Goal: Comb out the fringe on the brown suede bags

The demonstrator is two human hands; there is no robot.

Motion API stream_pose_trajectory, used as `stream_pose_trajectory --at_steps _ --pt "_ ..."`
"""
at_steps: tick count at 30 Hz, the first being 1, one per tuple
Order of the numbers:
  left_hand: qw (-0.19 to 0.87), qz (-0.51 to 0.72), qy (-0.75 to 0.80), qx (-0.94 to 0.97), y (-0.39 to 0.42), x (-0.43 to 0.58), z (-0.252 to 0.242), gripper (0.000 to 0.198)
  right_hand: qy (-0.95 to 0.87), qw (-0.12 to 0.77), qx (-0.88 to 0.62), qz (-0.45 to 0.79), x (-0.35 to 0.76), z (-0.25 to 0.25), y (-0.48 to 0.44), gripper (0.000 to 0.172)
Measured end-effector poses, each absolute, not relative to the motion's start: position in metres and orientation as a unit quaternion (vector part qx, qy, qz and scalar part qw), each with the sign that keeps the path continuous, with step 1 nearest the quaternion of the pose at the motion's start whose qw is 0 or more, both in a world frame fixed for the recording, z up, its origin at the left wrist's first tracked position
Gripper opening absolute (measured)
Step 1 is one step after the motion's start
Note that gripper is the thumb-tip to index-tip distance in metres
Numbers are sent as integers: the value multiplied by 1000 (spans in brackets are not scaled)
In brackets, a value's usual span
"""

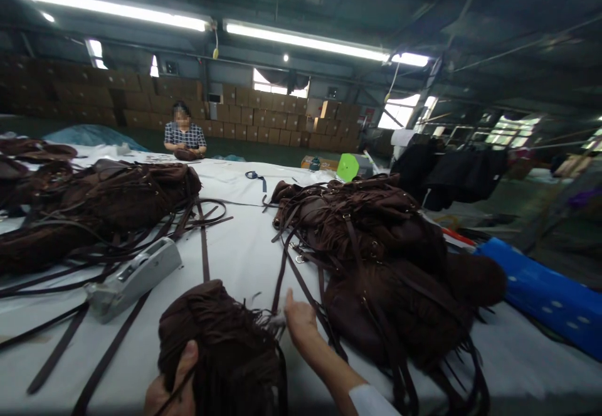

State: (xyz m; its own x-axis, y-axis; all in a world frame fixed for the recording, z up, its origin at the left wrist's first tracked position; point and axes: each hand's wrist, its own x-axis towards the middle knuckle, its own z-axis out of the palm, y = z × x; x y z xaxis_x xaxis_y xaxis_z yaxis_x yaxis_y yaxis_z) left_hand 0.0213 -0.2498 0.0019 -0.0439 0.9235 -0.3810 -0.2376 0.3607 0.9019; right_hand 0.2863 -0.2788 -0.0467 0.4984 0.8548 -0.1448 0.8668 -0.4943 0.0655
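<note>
A dark brown fringed suede bag (221, 347) lies in front of me on the white table (239, 253). My left hand (172, 388) grips its near left side, thumb on top and a thin strap running across the thumb. My right hand (298, 319) rests at the bag's upper right edge, fingers closed in a pinch on a small pale thing I cannot make out among the fringe. A brown strap (279, 278) runs past that hand toward the pile on the right.
A heap of the same brown bags (385, 259) fills the right side, another heap (98, 206) the left. A grey hand tool (134, 278) lies left of centre. A blue roll (545, 297) lies far right. A person (184, 133) sits at the far end.
</note>
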Motion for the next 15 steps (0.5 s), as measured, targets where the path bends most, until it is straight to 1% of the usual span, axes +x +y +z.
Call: stream_pose_trajectory --at_steps 3,7,8,10,12,13,14,15 --pt "614 456 578 286 -242 8 12 26 443 46 894 -44 317 -38 -290 43" --pt "619 416 608 272 -229 -4 18 28 443 -27 893 -78 319 -10 -302 43" --pt "620 408 615 265 -228 -4 18 30 457 -64 883 -88 307 -3 -306 44" --pt "622 410 620 247 -228 -1 17 37 500 -166 845 -93 274 5 -317 46" --pt "608 436 618 244 -231 5 17 45 567 -252 779 -87 235 1 -328 50" --pt "590 458 613 257 -233 7 17 47 609 -260 744 -88 216 -7 -333 53" --pt "568 481 609 275 -235 9 16 47 650 -236 717 -90 201 -19 -336 58" --pt "542 502 607 291 -236 10 16 45 684 -188 699 -91 189 -33 -338 63"
